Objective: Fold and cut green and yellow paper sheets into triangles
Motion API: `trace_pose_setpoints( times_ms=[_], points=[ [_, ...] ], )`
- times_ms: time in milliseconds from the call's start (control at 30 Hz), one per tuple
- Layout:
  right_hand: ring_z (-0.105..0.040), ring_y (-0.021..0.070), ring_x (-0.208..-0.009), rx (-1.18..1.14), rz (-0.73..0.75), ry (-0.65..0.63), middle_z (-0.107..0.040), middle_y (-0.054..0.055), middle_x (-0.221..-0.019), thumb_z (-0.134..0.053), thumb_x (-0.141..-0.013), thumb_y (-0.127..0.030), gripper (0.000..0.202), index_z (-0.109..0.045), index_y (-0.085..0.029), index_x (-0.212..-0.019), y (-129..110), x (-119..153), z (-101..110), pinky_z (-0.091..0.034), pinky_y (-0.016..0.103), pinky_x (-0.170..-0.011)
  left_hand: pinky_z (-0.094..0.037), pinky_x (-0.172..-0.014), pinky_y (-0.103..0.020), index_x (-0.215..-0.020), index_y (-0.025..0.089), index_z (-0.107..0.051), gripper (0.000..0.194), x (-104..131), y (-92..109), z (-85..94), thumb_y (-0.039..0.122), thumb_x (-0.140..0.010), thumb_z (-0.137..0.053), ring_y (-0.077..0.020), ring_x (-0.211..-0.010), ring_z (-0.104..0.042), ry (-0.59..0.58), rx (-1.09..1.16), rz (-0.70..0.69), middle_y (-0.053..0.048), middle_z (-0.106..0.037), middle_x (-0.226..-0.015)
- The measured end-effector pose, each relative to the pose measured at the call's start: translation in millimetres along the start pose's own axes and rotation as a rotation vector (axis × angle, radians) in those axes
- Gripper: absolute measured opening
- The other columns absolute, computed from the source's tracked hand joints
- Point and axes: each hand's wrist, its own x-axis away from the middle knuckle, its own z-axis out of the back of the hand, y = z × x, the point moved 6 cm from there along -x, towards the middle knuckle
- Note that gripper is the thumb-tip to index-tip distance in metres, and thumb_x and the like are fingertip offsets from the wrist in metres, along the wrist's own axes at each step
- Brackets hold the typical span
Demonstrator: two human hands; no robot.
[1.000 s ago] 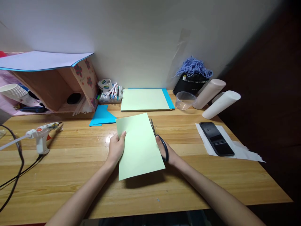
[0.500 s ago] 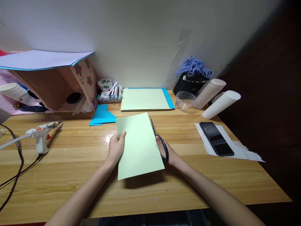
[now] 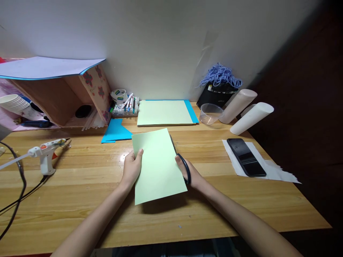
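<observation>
A pale green sheet of paper (image 3: 159,169) is held up, slightly tilted, over the wooden table. My left hand (image 3: 132,167) grips its left edge, thumb on top and the fingers behind. In my right hand (image 3: 187,171) is a pair of scissors (image 3: 187,170) with dark handles, at the sheet's right edge. The blades point away from me along that edge and are partly hidden by the paper. I cannot make out whether they touch it. Behind the sheet lies a cut piece of blue paper (image 3: 116,131).
A stack of green sheets (image 3: 164,112) lies by the wall, near markers (image 3: 130,105) and a clear plastic bowl (image 3: 210,114). At left are a glue gun (image 3: 46,153), its cable and a cardboard box (image 3: 98,89). A phone (image 3: 246,157) and white rolls (image 3: 252,119) are at right.
My right hand and the scissors have shifted slightly left, so the paper covers more of the blades. My left hand and the sheet stay nearly in place.
</observation>
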Motion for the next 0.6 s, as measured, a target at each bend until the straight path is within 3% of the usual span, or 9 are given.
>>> trace_pose_setpoints(
  times_ms=[600],
  points=[
    [-0.050, 0.0142, -0.060, 0.040, 0.004, 0.099, -0.057, 0.003, -0.068, -0.033, -0.081, -0.064, 0.054, -0.053, -0.014, -0.078, 0.2, -1.9, 3.8, -0.040, 0.024, -0.055, -0.037, -0.048, -0.022, -0.068, 0.014, -0.055, 0.037, 1.1, 0.8, -1.1, 0.051, -0.074, -0.055, -0.0134, -0.051, -0.049, 0.010, 0.002, -0.017, -0.001, -0.058, -0.062]
  ],
)
